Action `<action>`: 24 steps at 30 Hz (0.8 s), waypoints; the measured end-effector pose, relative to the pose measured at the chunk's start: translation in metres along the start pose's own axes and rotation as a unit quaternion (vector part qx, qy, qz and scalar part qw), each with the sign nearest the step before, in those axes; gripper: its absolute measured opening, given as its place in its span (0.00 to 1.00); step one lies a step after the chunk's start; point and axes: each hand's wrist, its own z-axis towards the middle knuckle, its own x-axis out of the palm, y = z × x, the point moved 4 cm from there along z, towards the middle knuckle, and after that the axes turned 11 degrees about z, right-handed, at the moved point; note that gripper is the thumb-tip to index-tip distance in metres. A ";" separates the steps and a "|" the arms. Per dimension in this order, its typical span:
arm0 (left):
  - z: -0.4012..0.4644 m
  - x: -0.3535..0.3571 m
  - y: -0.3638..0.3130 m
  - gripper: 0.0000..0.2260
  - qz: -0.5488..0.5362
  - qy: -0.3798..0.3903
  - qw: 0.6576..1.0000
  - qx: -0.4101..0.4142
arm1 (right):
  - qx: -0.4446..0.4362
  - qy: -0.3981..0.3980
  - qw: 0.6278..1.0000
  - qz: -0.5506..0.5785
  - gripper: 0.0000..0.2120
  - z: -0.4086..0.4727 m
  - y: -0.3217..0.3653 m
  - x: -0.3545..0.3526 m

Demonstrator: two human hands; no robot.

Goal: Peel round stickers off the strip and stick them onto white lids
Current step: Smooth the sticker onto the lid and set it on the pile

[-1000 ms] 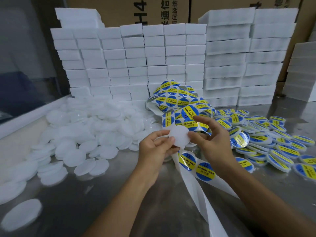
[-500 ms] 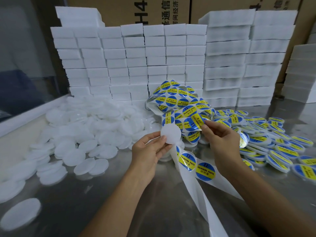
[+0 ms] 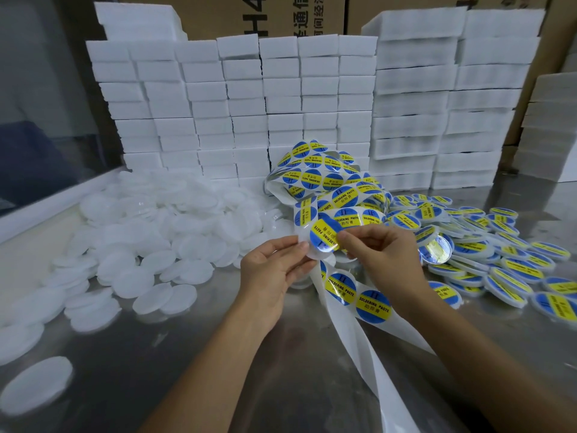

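Observation:
My left hand [image 3: 274,270] holds a white lid [image 3: 312,254] by its edge, above the steel table. A round blue and yellow sticker [image 3: 324,235] lies over the lid's face, and my right hand [image 3: 384,257] pinches its right edge. Most of the lid is hidden behind the sticker and my fingers. The sticker strip [image 3: 359,296] runs from a tangled heap [image 3: 324,179] at the back, under my hands, toward the front edge, its near part bare white backing [image 3: 384,379].
A pile of plain white lids [image 3: 150,232] spreads across the left of the steel table [image 3: 187,370]. Several labelled lids [image 3: 487,254] lie heaped at the right. White foam blocks [image 3: 281,98] are stacked against cardboard boxes behind.
My right hand left the strip with a peeled sticker and brought it left onto the lid. The lid in my left hand was bare before and is now covered by the sticker.

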 end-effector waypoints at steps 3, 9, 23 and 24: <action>0.000 0.001 -0.001 0.09 0.014 0.003 1.000 0.002 | -0.010 0.002 1.000 -0.024 0.02 -0.002 0.001 0.001; -0.001 0.003 -0.002 0.09 0.022 0.010 1.000 0.005 | -0.010 0.010 0.999 -0.038 0.01 -0.002 0.001 0.003; -0.005 0.003 -0.003 0.06 0.059 -0.006 0.998 0.027 | -0.028 0.006 0.997 -0.077 0.01 0.000 -0.002 0.002; -0.005 0.004 -0.004 0.06 0.067 -0.007 0.997 0.035 | -0.033 0.001 0.996 -0.088 0.02 0.000 -0.002 0.002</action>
